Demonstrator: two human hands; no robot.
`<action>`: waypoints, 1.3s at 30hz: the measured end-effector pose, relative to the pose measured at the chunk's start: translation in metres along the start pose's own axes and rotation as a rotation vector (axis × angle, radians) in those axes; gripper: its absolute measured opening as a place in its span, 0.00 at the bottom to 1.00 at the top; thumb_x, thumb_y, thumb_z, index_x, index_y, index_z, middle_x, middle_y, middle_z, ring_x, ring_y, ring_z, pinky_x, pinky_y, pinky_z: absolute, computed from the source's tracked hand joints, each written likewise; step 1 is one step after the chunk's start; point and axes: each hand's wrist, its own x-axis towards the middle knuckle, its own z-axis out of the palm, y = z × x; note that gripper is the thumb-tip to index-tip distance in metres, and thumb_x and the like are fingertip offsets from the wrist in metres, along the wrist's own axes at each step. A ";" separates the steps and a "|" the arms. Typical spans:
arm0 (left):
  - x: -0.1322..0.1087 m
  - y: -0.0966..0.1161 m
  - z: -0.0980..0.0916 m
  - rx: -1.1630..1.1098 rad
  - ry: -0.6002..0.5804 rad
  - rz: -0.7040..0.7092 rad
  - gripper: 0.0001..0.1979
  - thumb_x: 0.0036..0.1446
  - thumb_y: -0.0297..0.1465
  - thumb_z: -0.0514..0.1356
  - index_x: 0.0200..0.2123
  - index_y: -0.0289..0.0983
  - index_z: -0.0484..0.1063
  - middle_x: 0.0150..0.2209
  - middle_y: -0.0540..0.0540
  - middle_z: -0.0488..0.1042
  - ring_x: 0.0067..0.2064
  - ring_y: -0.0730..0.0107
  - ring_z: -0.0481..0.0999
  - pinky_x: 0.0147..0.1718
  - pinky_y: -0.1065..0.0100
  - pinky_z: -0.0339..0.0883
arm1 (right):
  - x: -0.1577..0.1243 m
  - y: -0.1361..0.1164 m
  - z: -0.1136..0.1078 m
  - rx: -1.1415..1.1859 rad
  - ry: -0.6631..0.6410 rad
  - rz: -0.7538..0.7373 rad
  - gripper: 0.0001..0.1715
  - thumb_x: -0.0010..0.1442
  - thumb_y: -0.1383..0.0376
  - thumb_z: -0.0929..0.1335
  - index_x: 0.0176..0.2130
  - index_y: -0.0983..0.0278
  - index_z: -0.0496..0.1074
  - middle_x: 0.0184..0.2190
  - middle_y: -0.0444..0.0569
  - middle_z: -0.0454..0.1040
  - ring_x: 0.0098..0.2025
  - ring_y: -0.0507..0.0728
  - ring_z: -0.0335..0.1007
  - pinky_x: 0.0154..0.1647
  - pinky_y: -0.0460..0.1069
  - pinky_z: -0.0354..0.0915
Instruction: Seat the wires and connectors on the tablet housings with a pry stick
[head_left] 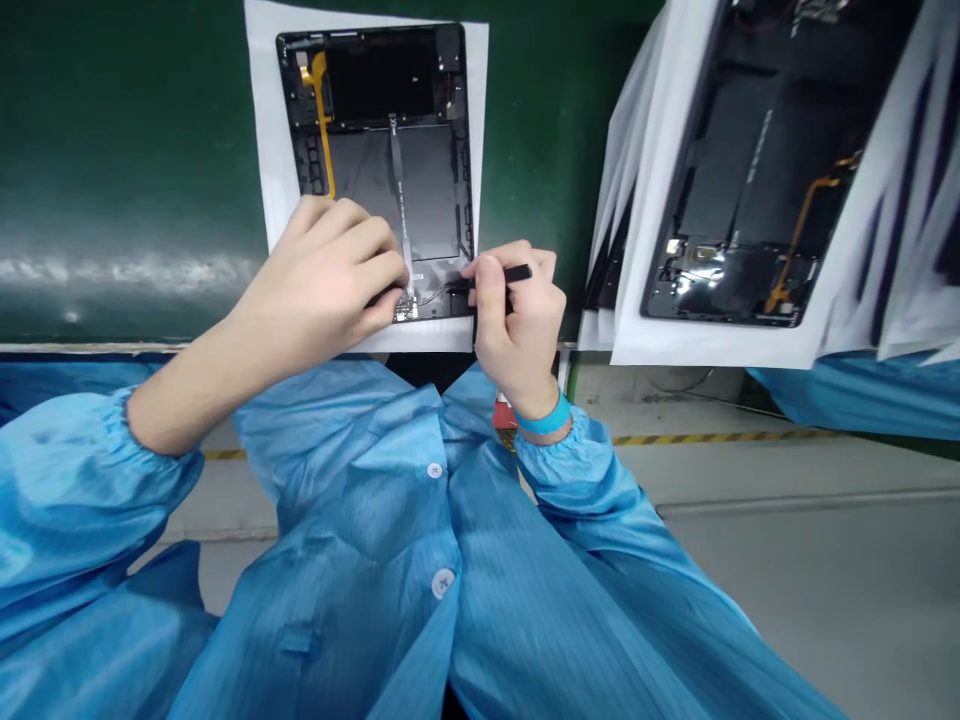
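An opened tablet housing (360, 165), black inside with an orange flex cable (322, 120) and a grey ribbon cable (399, 190), lies on a white sheet (268, 180). My left hand (337, 270) rests over its lower left part, fingers curled and thumb close to the index finger beside a small circuit board (406, 308). Whatever is between those fingertips is hidden. At the lower right corner, my right hand (521, 325) is closed around a slim black tool (517, 273). Its tip points left over the housing, near thin wires; its exact kind is unclear.
To the right, another opened tablet (750, 190) lies on a stack of white sheets (630, 260), with more sheets and dark panels fanned beside it. The green tabletop (127, 150) ends at a front edge just below the housing.
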 end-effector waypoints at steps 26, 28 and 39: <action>-0.015 0.014 0.013 -0.066 0.031 0.064 0.15 0.82 0.35 0.52 0.52 0.41 0.81 0.56 0.41 0.83 0.63 0.47 0.81 0.60 0.41 0.76 | 0.003 -0.002 -0.003 0.037 -0.118 -0.044 0.25 0.85 0.48 0.61 0.43 0.54 0.79 0.33 0.43 0.78 0.43 0.59 0.79 0.59 0.63 0.75; -0.019 0.013 0.015 -0.133 0.010 0.051 0.16 0.82 0.34 0.52 0.52 0.41 0.81 0.56 0.41 0.82 0.65 0.46 0.80 0.64 0.37 0.73 | 0.005 -0.002 -0.003 0.036 -0.161 -0.036 0.26 0.85 0.47 0.60 0.43 0.53 0.79 0.34 0.44 0.78 0.44 0.60 0.79 0.61 0.64 0.75; -0.010 0.011 0.009 -0.290 -0.129 0.033 0.20 0.82 0.34 0.47 0.55 0.40 0.80 0.53 0.40 0.79 0.65 0.41 0.79 0.66 0.23 0.68 | 0.004 -0.001 0.000 0.034 -0.176 -0.023 0.27 0.85 0.46 0.58 0.42 0.54 0.76 0.35 0.45 0.77 0.45 0.62 0.78 0.64 0.65 0.75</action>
